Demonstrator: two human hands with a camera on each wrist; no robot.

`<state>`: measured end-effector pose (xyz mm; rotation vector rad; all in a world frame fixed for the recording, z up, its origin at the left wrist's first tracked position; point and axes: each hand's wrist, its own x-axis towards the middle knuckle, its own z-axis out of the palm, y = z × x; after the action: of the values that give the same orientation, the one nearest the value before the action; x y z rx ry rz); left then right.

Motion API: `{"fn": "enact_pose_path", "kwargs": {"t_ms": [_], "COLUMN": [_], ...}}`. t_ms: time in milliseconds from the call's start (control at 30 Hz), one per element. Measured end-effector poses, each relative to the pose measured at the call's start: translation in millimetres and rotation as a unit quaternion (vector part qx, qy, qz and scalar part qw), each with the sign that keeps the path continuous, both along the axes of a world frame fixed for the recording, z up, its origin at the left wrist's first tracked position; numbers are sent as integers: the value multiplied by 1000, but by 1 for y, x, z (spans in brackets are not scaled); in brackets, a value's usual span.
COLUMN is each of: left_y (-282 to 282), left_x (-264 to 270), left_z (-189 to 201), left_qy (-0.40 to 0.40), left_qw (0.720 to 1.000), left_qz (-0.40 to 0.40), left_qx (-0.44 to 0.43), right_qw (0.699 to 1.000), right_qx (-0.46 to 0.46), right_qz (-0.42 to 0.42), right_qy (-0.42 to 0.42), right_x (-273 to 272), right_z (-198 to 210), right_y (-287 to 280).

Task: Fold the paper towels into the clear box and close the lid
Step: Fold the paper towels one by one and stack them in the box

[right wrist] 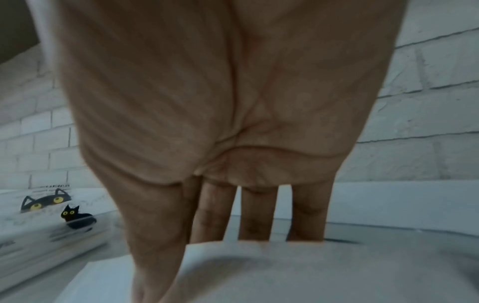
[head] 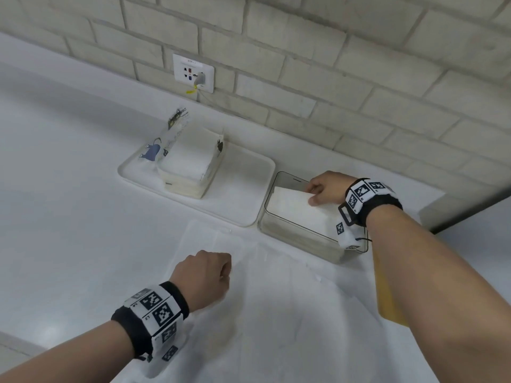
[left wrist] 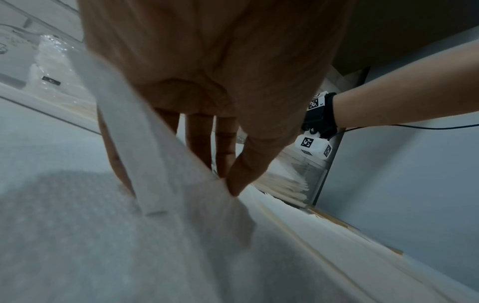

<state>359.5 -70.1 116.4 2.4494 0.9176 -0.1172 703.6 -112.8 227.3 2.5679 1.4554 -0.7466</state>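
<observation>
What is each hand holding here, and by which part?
Right hand: folded paper towel in the clear box, grip on its far edge. Left hand: pinches a flat paper towel by a raised fold.

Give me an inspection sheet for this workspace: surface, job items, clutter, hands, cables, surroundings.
Surface: white countertop.
Job's things: clear box, no lid on it, with a folded towel on top of its stack; an unfolded paper towel on the counter; an opened towel pack on a white tray.
Clutter: a yellow object partly hidden under the right forearm; what it is cannot be told.
Hands: right hand pinches the folded towel's far edge; left hand pinches the unfolded towel's edge.
Cables: plug and cord at the wall socket; thin wire at the right wrist camera.
Surroundings: pale brick wall.
</observation>
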Motion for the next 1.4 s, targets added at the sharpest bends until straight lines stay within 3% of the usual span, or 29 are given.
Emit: {"fn": "enact_pose_path", "kwargs": {"t_ms": [167, 367, 533, 667, 867, 933, 1000, 1100, 1167, 1233, 1400], "left_y": [1, 1, 2, 0, -2, 0, 5, 18, 24, 30, 47], "left_x": [0, 0, -1, 0, 2, 1, -3, -12, -18, -24, -38], "left_z": [-4, -4, -5, -1, 3, 7, 9, 18, 30, 44, 67], "left_qy": [7, 3, 3, 10, 29, 10, -15, -61, -110, -162, -206], "left_qw": [1000, 1000, 1000, 1000, 999, 1000, 1000, 998, 994, 986, 973], "left_qz": [7, 9, 6, 8, -18, -11, -3, 16, 26, 41, 88], "left_qx": [-6, -3, -8, -10, 12, 21, 22, 6, -4, -7, -50], "right_qw": [997, 982, 991, 990, 993, 995, 996, 965, 938, 941, 992], "right_qx": [-74, -164, -106, -118, -84, -48, 54, 252, 294, 257, 99], "right_qz": [22, 43, 9, 1, 11, 7, -4, -55, -68, -66, -32], "right_qy": [-6, -89, -75, -74, -83, -91, -77, 51, 170, 209, 69], "right_x": [3, 3, 3, -2, -14, -21, -38, -94, -132, -158, -169], "right_z": [-5, -3, -14, -18, 0, 19, 43, 64, 54, 20, -76], "right_y": [4, 8, 5, 3, -1, -9, -27, -71, -97, -112, -116]}}
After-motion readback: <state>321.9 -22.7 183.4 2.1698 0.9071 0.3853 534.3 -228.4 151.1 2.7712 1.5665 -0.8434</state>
